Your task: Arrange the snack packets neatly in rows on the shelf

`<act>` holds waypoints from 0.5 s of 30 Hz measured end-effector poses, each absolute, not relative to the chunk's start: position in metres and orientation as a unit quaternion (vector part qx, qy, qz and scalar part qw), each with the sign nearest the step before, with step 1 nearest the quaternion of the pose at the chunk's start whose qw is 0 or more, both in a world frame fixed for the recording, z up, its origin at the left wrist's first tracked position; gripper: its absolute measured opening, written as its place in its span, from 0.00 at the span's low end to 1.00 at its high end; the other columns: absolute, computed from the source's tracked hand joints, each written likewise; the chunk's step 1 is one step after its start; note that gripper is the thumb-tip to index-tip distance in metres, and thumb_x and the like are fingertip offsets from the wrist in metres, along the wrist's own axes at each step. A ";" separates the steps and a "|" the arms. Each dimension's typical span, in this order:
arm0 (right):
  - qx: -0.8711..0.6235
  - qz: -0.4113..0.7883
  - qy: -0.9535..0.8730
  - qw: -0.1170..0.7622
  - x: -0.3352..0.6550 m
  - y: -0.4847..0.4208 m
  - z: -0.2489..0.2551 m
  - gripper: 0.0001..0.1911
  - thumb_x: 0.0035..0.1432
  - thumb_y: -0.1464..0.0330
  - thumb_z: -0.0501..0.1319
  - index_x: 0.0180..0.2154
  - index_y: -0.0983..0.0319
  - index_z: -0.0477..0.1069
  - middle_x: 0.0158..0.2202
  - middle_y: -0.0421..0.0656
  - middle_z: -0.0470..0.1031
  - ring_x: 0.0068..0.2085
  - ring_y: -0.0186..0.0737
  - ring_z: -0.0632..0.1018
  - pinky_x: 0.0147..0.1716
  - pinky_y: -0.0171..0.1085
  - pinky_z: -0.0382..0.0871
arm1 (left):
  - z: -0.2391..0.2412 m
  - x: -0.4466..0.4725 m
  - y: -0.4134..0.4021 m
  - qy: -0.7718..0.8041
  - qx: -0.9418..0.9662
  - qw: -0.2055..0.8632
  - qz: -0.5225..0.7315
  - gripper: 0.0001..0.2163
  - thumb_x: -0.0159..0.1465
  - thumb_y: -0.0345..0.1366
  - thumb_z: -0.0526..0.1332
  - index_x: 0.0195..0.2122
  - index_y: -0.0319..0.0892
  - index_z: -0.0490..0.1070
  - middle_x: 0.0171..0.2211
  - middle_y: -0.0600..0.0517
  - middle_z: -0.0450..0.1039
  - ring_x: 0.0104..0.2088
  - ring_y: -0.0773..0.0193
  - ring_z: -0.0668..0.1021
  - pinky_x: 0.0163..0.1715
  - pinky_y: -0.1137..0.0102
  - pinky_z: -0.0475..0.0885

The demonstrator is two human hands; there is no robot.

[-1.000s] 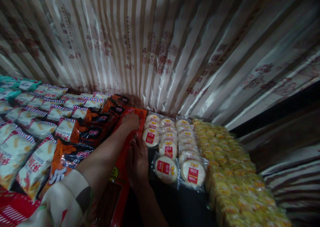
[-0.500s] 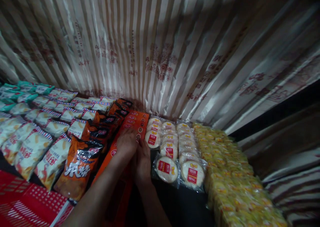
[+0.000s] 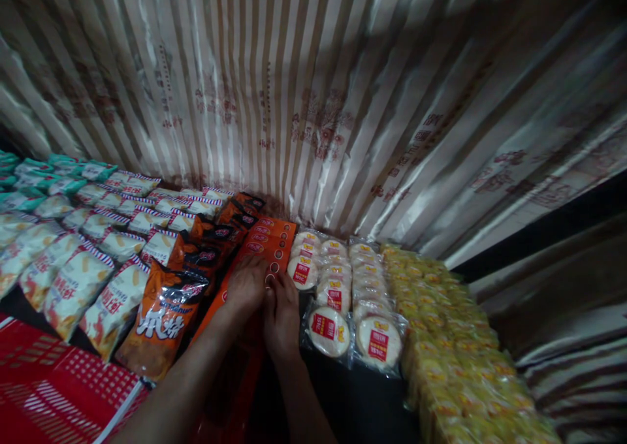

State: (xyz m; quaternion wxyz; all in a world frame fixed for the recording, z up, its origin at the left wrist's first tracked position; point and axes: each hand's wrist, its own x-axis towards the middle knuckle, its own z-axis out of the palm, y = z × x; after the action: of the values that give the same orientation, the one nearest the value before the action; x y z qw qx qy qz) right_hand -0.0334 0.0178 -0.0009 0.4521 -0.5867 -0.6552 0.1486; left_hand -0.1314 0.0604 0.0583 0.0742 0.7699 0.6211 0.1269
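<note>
A row of flat orange packets (image 3: pixel 268 234) with round dark marks runs away from me. My left hand (image 3: pixel 245 286) is curled over the left and top side of this row. My right hand (image 3: pixel 283 310) lies against its right edge, close beside the left, fingers pointing away and bent onto a packet. The fingertips are partly hidden in dim light. Left of the row stand orange-and-black snack bags (image 3: pixel 164 317). On the right are clear-wrapped round white crackers (image 3: pixel 329 332) with red labels, the nearest ones lying at the front.
White snack bags (image 3: pixel 81 287) and green bags (image 3: pixel 68 184) fill the left. Yellow packets (image 3: pixel 455 326) are stacked on the right. A red basket (image 3: pixel 59 392) is at the lower left. A striped curtain (image 3: pixel 274 104) hangs behind, above the black surface (image 3: pixel 357 405).
The view has shifted slightly, so the goods appear a little farther right. My left hand is a bit flatter over the orange packets; both hands stay on the row.
</note>
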 end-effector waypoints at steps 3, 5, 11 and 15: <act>-0.588 0.149 -0.650 0.458 -0.033 0.017 0.000 0.22 0.65 0.63 0.46 0.50 0.68 0.70 0.57 0.55 0.65 0.60 0.48 0.62 0.57 0.54 0.58 | 0.061 -0.132 0.068 0.617 0.776 0.064 0.117 0.15 0.65 0.30 0.51 0.51 0.36 0.68 0.56 0.45 0.66 0.58 0.59 0.65 0.59 0.68 0.57; -0.588 0.148 -0.647 0.462 -0.034 0.017 0.000 0.22 0.65 0.63 0.46 0.49 0.67 0.71 0.56 0.55 0.66 0.60 0.48 0.63 0.57 0.54 0.58 | 0.062 -0.132 0.074 0.610 0.782 0.064 0.108 0.16 0.64 0.29 0.51 0.52 0.35 0.67 0.55 0.45 0.67 0.59 0.59 0.64 0.61 0.68 0.54; -0.587 0.143 -0.645 0.468 -0.033 0.017 0.000 0.21 0.64 0.63 0.47 0.50 0.66 0.71 0.56 0.54 0.66 0.59 0.47 0.63 0.57 0.53 0.59 | 0.066 -0.130 0.089 0.602 0.792 0.051 0.082 0.13 0.64 0.30 0.51 0.46 0.39 0.71 0.49 0.46 0.72 0.52 0.57 0.69 0.54 0.66 0.62; -0.584 0.143 -0.645 0.471 -0.033 0.017 0.000 0.20 0.64 0.64 0.47 0.50 0.65 0.71 0.56 0.53 0.66 0.59 0.47 0.64 0.56 0.53 0.60 | 0.073 -0.126 0.093 0.611 0.788 0.045 0.058 0.12 0.63 0.30 0.52 0.44 0.37 0.72 0.51 0.42 0.69 0.52 0.54 0.69 0.53 0.64 0.63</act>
State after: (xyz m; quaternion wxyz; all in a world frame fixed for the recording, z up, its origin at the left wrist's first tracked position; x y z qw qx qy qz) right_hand -0.0328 0.0168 0.0001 0.4708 -0.5843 -0.6454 0.1428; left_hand -0.1258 0.0926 0.0733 0.0454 0.7879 0.6114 0.0578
